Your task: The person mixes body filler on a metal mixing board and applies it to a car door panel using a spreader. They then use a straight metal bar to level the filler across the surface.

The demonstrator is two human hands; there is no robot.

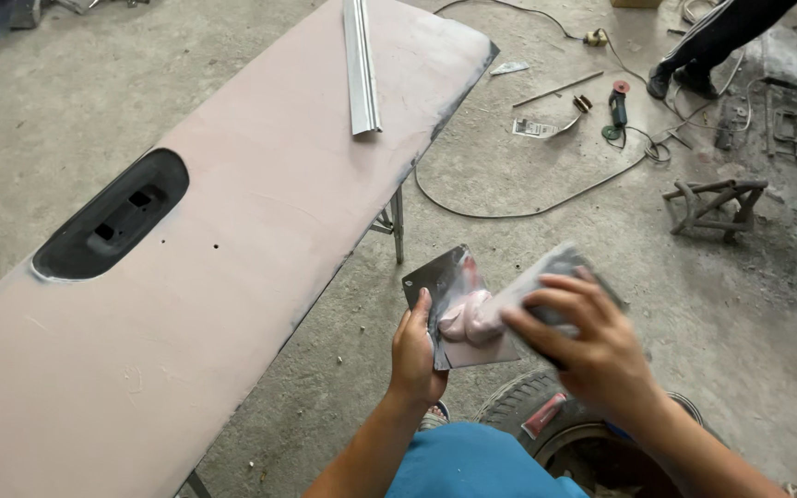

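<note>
Left hand (417, 355) pinched the lower-left edge of a dark flat metal mixing plate (443, 277), thumb on top, w/ a blob of pink filler putty (466, 316) lying just right of that grip. Right hand (592, 346) held a grey flat spreader blade (537, 281), fingers pressed on it, its edge in the putty. Both sat over bare concrete floor (740, 332), right of the long pink-primed panel (232, 240) on its stand; open room betw. panel edge & hands.
</note>
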